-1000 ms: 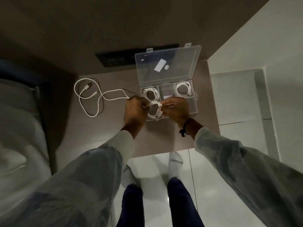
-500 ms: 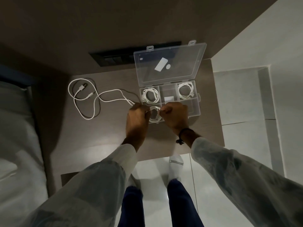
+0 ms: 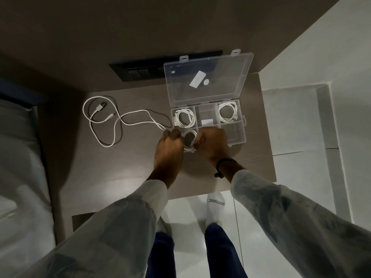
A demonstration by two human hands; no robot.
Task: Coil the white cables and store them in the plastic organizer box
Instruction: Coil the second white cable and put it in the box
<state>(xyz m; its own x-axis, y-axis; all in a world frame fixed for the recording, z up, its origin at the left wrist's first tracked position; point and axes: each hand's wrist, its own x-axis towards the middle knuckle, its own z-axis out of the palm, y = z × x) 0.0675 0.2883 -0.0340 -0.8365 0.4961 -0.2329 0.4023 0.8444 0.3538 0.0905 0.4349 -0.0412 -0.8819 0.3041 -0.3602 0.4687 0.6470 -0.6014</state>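
Note:
A clear plastic organizer box (image 3: pixel 241 135) stands open on a brown table, its lid (image 3: pixel 208 77) raised at the back. Coiled white cables lie in its back-left compartment (image 3: pixel 184 118) and back-right compartment (image 3: pixel 227 112). A third coiled white cable (image 3: pixel 190 140) sits in the front-left compartment between my hands. My left hand (image 3: pixel 170 145) grips its left side and my right hand (image 3: pixel 212 143) grips its right side. A loose white cable (image 3: pixel 112 121) lies uncoiled on the table to the left, one end reaching my left hand.
A black switch panel (image 3: pixel 140 71) is on the wall behind the table (image 3: pixel 120 167). A bed (image 3: pixel 18 167) lies at the left. The table's front edge is above my socked feet (image 3: pixel 215 203) on a pale tiled floor (image 3: pixel 301 125).
Both hands have lowered the coiled cable into the front-left compartment and pressed closer around it. The view has shifted slightly nearer the table.

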